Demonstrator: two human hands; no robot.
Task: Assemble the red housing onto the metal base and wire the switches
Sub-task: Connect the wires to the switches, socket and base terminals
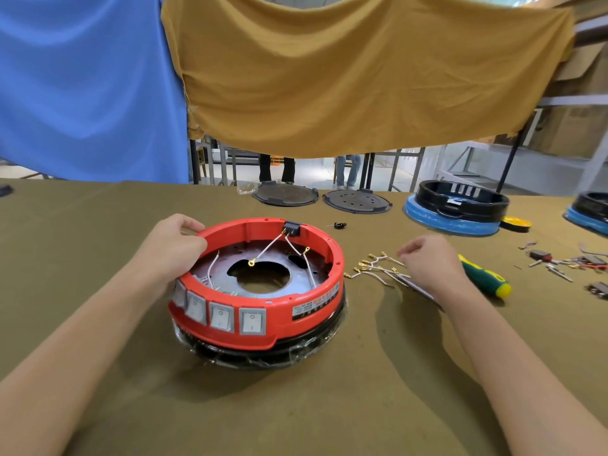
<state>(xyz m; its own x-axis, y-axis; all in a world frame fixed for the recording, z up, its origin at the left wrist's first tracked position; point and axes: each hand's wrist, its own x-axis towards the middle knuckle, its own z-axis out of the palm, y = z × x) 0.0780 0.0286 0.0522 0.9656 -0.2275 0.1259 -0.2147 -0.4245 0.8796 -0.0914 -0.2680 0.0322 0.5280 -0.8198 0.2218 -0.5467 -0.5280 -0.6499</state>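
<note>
1. Two hands work over a table covered in olive cloth; the near and left parts of the cloth lie bare.
2. Red housing sits mid-table on a black, film-wrapped ring. Metal base lies inside it, centre hole open.
3. Left hand grips the housing's left rim, fingers curled over the top edge.
4. Four grey switches line the near wall, just below and right of that grip.
5. White wires run from a black socket on the far rim down across the base.
6. Right hand is beside the housing, apart from it, fingers curled over a bundle of loose leads; whether it pinches one, cannot tell.
7. Screwdriver lies just right of that hand; small parts are scattered farther right.
8. Far edge: two dark discs, black-and-blue units. Blue and mustard sheets hang behind.
</note>
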